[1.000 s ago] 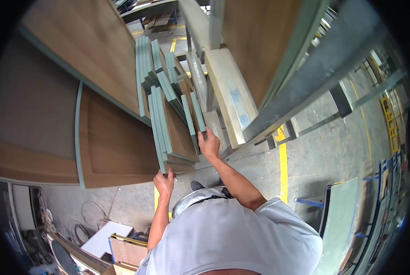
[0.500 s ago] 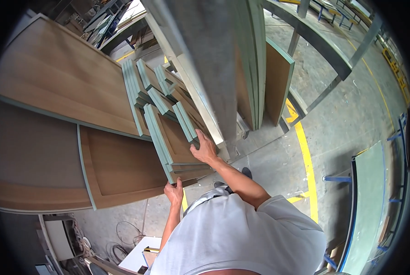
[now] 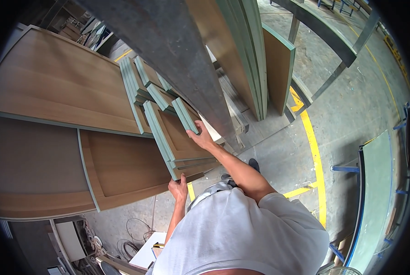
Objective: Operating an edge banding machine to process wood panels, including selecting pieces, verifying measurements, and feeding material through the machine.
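Observation:
Brown framed panels with pale green edges, like cabinet doors, lie stacked in several piles left of centre. My left hand (image 3: 178, 188) grips the near corner of a panel stack (image 3: 175, 133), thumb on top and fingers partly hidden beneath. My right hand (image 3: 202, 136) is closed around the near end of a pair of narrow panels (image 3: 184, 116), which rest on the right side of that stack. More short panels (image 3: 134, 82) lie just beyond. Under the stack extends a larger framed panel (image 3: 127, 165).
A grey metal post (image 3: 168, 55) slants close beyond my hands. Upright panels (image 3: 246, 59) stand to its right. A large panel (image 3: 62, 78) lies at far left. Yellow lines (image 3: 316, 160) mark the concrete floor; a pale green sheet (image 3: 374, 197) leans on a blue-armed rack at right.
My viewpoint has shifted, so the grey post slants more and covers part of the far panels. Both hands keep their places on the panels, which look unmoved.

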Available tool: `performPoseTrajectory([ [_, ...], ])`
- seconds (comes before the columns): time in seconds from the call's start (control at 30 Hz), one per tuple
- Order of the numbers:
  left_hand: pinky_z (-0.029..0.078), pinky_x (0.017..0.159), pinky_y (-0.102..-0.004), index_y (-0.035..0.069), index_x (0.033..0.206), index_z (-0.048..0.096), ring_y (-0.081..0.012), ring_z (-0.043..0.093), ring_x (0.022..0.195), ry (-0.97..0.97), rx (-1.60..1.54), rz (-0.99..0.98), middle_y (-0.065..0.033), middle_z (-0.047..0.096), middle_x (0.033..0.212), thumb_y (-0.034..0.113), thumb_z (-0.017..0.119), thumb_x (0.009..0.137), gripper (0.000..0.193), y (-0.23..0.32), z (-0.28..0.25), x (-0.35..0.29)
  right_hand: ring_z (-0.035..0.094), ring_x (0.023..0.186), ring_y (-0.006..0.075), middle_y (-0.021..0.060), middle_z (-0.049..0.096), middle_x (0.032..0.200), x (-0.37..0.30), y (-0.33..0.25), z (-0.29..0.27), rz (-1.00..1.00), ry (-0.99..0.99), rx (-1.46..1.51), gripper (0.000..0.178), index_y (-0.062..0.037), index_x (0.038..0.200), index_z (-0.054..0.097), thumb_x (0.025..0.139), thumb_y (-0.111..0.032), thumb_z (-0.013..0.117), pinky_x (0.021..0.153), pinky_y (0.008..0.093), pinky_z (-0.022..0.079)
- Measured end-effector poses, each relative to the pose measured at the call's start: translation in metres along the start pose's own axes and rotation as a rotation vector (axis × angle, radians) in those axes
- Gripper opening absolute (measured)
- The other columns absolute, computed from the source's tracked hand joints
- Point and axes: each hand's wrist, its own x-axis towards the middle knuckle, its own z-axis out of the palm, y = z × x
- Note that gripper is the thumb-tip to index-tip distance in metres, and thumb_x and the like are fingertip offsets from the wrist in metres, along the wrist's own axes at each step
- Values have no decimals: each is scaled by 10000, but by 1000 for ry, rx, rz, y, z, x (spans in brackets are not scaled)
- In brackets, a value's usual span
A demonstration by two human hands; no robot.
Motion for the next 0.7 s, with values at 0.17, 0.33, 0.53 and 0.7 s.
performPoseTrajectory([
  [0.17, 523, 642, -352, -57, 906, 689, -191, 680, 649, 17, -2, -13, -145, 702, 716, 256, 710, 847, 319, 2, -4, -2, 593, 901, 230, 117, 593, 992, -29, -23, -2, 57, 83, -246, 650, 30, 1215, 532, 800, -414, 764, 781, 362, 490],
  [0.33, 527, 664, -345, -52, 922, 694, -205, 699, 689, -4, -24, -26, -153, 713, 739, 248, 711, 848, 309, 1, -3, 2, 618, 890, 346, 165, 607, 984, -62, -47, -20, 218, -62, -556, 480, -15, 1107, 584, 766, -319, 731, 771, 454, 498],
  [0.53, 540, 720, -383, -31, 926, 725, -287, 718, 741, -199, 135, -76, -194, 724, 825, 389, 708, 833, 431, -4, -16, 8, 639, 955, 414, 245, 621, 1069, -110, -65, -43, 321, -175, -713, 466, 7, 1076, 561, 709, -243, 704, 837, 495, 517],
  [0.7, 555, 736, -364, -42, 877, 736, -295, 719, 809, -707, 351, -165, -222, 718, 858, 542, 670, 823, 590, -25, -19, 10, 640, 910, 406, 226, 597, 1040, -140, -61, -38, 234, -80, -754, 413, 11, 1040, 555, 731, -212, 715, 775, 493, 529],
])
